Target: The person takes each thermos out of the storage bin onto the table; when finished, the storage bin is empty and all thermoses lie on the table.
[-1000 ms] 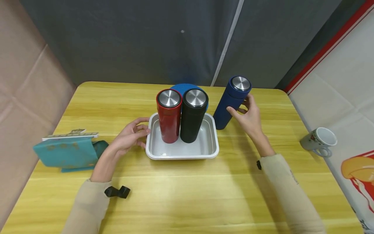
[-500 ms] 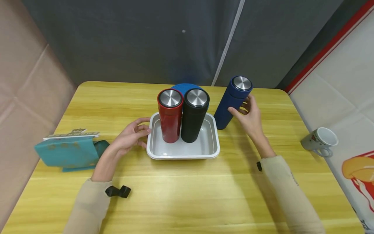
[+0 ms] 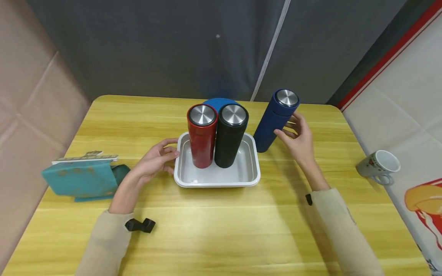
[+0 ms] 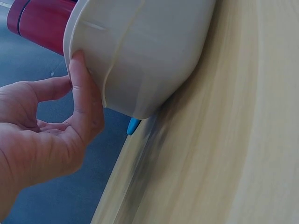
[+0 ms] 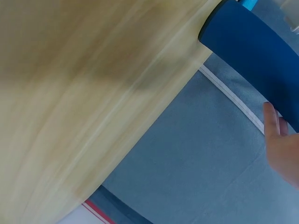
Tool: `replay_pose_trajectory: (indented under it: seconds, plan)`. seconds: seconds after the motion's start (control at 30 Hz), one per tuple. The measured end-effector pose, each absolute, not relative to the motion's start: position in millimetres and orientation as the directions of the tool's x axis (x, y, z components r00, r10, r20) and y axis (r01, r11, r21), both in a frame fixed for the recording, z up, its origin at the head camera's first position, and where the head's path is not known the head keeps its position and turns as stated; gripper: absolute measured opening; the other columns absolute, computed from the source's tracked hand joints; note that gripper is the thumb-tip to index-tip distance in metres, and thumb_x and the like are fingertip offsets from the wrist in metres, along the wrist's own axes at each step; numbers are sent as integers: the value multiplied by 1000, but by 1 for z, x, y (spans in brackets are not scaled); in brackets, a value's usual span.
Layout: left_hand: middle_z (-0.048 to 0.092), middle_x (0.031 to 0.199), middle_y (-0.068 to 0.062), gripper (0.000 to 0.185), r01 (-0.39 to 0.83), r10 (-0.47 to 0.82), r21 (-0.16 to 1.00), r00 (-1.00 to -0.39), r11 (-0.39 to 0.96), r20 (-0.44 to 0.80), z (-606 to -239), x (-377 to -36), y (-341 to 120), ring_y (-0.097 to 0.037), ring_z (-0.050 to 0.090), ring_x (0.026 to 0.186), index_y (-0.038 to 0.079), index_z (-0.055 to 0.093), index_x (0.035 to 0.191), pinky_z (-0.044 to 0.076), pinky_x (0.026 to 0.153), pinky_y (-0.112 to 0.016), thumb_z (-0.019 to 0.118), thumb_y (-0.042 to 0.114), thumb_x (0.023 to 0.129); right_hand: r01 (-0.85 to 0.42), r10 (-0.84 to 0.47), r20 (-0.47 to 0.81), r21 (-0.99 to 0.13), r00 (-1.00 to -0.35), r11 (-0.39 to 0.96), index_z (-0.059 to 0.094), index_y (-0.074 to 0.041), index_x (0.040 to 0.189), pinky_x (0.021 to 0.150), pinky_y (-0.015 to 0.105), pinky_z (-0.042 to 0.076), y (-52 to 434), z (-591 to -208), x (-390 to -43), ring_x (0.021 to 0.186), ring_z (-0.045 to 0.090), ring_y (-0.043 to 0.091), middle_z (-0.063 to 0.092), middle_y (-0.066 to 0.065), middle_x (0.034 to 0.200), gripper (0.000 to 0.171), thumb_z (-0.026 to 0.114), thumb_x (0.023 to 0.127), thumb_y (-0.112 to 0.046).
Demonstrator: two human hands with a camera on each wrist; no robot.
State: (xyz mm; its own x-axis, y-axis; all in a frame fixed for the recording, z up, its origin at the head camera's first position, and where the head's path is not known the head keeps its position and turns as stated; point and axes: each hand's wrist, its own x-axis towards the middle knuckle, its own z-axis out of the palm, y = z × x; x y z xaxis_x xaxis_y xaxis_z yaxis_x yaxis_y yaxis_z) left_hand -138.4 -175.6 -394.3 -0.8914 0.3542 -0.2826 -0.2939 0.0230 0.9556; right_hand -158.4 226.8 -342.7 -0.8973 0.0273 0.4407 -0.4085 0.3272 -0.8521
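A blue insulated bottle (image 3: 274, 122) with a steel-topped lid stands on the table just right of a white tray (image 3: 215, 180). My right hand (image 3: 300, 142) is at its right side, fingers loosely spread; the fingertips lie close to the bottle, and contact is hard to tell. In the right wrist view, part of that hand (image 5: 285, 149) shows by the blue bottle (image 5: 261, 56). Inside the tray stand a red bottle (image 3: 202, 142) and a black bottle (image 3: 230, 142), side by side. My left hand (image 3: 155, 161) pinches the tray's left rim with thumb and finger.
A blue round object (image 3: 219, 102) sits behind the tray, mostly hidden. A teal bag-like item (image 3: 83, 180) lies left, beside the left forearm. A patterned mug (image 3: 374, 166) stands at the right table edge. A dark curtain (image 3: 165, 50) hangs behind the table (image 3: 224, 234).
My right thumb and palm have drawn back a little to the right from the blue bottle, which stays in place. The left hand keeps its place on the tray.
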Motion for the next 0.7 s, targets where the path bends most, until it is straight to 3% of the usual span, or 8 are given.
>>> replay_pose_trajectory:
  seconds: [0.27, 0.37, 0.7]
  plan:
    - [50, 115, -22, 53, -300, 356, 954, -888, 32, -291, -394, -138, -177, -22, 59, 89, 5, 27, 146, 58, 59, -32, 52, 10, 100, -436, 46, 457, -872, -888, 224, 49, 3, 133, 88, 29, 54, 239, -361, -145, 104, 59, 31, 54, 27, 119, 57, 69, 81, 13]
    - [50, 114, -21, 53, -302, 355, 953, -889, 26, -291, -394, -138, -177, -22, 59, 88, 5, 27, 146, 58, 59, -31, 52, 9, 100, -447, 42, 464, -870, -885, 208, 52, 4, 130, 88, 29, 54, 239, -369, -138, 103, 60, 30, 56, 28, 117, 54, 70, 80, 13]
    - [53, 109, -18, 53, -304, 349, 952, -890, 28, -294, -393, -139, -175, -23, 60, 86, 5, 29, 146, 57, 58, -32, 53, 10, 99, -438, -171, 412, -884, -895, 165, 49, 7, 131, 89, 34, 54, 206, -366, -121, 106, 59, 34, 56, 28, 119, 59, 70, 77, 17]
